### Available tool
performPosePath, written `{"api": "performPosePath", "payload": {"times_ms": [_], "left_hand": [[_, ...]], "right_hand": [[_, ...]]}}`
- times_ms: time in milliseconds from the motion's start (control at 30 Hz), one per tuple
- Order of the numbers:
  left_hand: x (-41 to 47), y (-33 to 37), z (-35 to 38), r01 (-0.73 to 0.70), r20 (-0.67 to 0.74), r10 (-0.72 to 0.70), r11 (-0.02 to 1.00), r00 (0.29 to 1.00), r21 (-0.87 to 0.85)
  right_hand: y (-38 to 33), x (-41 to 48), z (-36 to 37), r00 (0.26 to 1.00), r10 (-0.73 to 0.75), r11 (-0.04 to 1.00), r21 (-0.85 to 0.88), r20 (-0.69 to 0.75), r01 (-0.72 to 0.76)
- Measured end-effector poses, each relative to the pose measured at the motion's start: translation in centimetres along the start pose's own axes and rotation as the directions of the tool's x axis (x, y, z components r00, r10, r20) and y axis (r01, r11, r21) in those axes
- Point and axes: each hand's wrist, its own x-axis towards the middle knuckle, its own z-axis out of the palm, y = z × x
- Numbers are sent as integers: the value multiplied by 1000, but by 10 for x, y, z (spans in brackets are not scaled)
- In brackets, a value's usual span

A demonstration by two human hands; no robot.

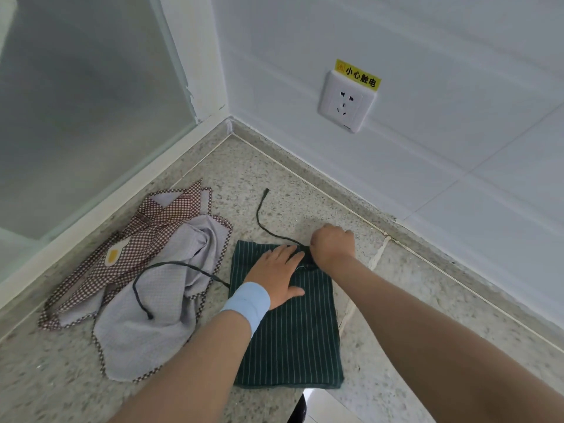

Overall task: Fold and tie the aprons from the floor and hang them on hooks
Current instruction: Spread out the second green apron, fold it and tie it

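A dark green striped apron lies folded into a rectangle on the speckled floor. My left hand, with a light blue wristband, presses flat on its upper part. My right hand is curled at the apron's top right corner and grips the dark cloth and strap there. One dark tie strap runs from that corner up across the floor. Another strap loops left over a crumpled grey and brown checked apron beside it.
The spot is a floor corner: a white tiled wall with a power socket and yellow warning label on the right, a frosted glass panel on the left. Bare floor lies right of the green apron.
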Motion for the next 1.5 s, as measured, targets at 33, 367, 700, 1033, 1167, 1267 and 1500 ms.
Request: {"api": "performPosePath", "payload": {"times_ms": [33, 367, 700, 1033, 1167, 1267, 1500], "left_hand": [[3, -1, 4, -9, 11, 9, 1000, 1000, 20], [3, -10, 29, -19, -95, 19, 1000, 995, -4], [-13, -1, 30, 6, -109, 1, 998, 994, 66], [-10, 51, 51, -133, 37, 128, 978, 991, 162], [-29, 42, 41, -17, -145, 23, 999, 989, 41], [-55, 26, 34, 4, -356, -21, 999, 934, -49], [-137, 6, 73, -30, -141, 41, 996, 989, 78]], "right_hand": [[4, 5, -1, 999, -27, 999, 47, 32, 26], [17, 22, -8, 985, -121, 957, 279, 122, 83], [43, 26, -12, 991, 131, 854, 506, 10, -118], [36, 20, -7, 987, 161, 775, 617, 21, -139], [26, -14, 12, 980, 150, 788, 615, -134, -36], [16, -61, 36, 895, -50, 902, 364, -444, 231], [7, -148, 113, 876, -391, 897, 93, -283, 431]]}}
